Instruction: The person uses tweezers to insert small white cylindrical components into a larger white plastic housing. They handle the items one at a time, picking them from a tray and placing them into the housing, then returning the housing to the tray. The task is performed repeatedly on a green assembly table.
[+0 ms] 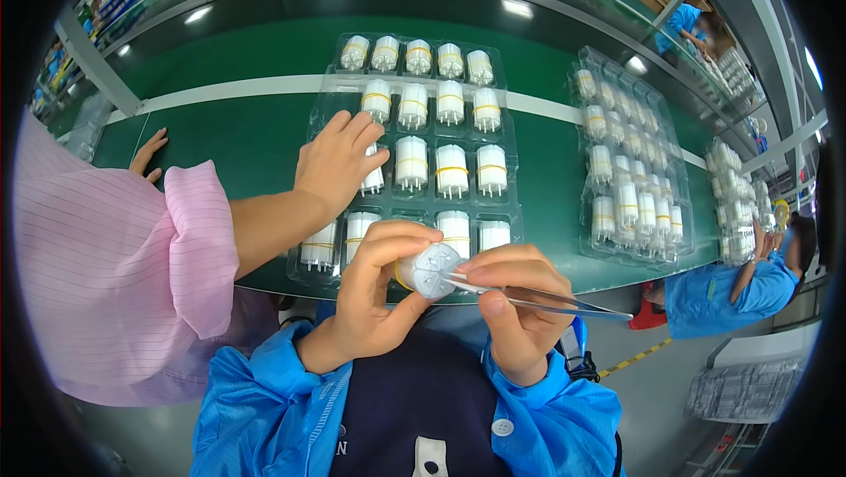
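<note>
Holding a white cylindrical plastic part (429, 270) end-on above the lap, left hand (370, 305) wrapped and clamped around its body, yellow band just visible at the thumb side. Right hand (515, 309) pinched shut on a pair of clear tweezers (538, 296), tips touching the ribbed end face of the part. Both hands close together, just short of the near edge of the desk (264, 146).

Progress, as a judgement: one part under work; clear blister tray (507, 160) directly beyond the hands mostly filled with upright white parts with yellow bands, four rows visible. Nearest row partly hidden behind the hands, so any vacant pocket there cannot be confirmed. Which tray parts are already worked and which remain: cannot tell. Second clear tray (630, 168) farther right of the right hand, also loaded; third tray (736, 204) beyond that.

Clearance: a co-worker's hand (339, 164), on an arm with a pink sleeve (123, 265), resting on the left part of the tray just beyond the left hand; little room on that side. Another co-worker hand (148, 152) flat on the desk well to the left. Open green surface between first and second tray, ahead-right of the right hand. Tweezer handles projecting rightward over the desk edge, clear of the trays. A person in blue (731, 287) seated far right, well apart.
</note>
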Motion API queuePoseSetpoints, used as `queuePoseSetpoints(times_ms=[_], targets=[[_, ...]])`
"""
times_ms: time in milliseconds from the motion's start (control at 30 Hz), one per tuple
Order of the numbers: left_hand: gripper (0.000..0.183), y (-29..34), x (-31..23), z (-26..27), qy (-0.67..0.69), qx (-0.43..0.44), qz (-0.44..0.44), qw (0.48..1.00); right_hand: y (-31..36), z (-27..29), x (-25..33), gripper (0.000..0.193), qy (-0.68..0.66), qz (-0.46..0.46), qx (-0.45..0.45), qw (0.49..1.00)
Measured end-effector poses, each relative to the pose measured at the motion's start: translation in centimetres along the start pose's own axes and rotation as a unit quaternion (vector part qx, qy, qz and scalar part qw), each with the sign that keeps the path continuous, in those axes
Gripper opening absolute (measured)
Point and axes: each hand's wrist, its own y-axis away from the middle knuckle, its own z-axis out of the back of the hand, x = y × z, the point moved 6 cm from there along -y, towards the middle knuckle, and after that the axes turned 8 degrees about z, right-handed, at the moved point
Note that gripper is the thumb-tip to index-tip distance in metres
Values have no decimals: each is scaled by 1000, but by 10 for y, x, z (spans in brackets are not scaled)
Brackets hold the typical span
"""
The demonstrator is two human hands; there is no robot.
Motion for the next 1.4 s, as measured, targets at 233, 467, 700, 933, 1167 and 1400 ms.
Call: queuePoseSetpoints(times_ms=[233, 467, 700, 933, 1167, 1400], targets=[[57, -1, -4, 4, -106, -14, -43, 993, -6, -5, -2, 12, 32, 10, 40, 999], [58, -2, -4, 3, -81, -22, -44, 996, -7, -6, -4, 12, 26, 29, 47, 998], [59, 2, 4, 5, -43, -9, -25, 999, -8, -6, -6, 11, 11, 16, 54, 998], [58, 2, 5, 6, -59, -3, -18, 998, -9, -5, -9, 11, 15, 22, 57, 998], [57, 0, 2, 9, -134, 10, -26, 991, -11, -11, -5, 10, 101, 24, 84, 991], [54, -2, 2, 7, 12, 53, 53, 997, -10, 3, -8, 14, -9, 13, 45, 999]])
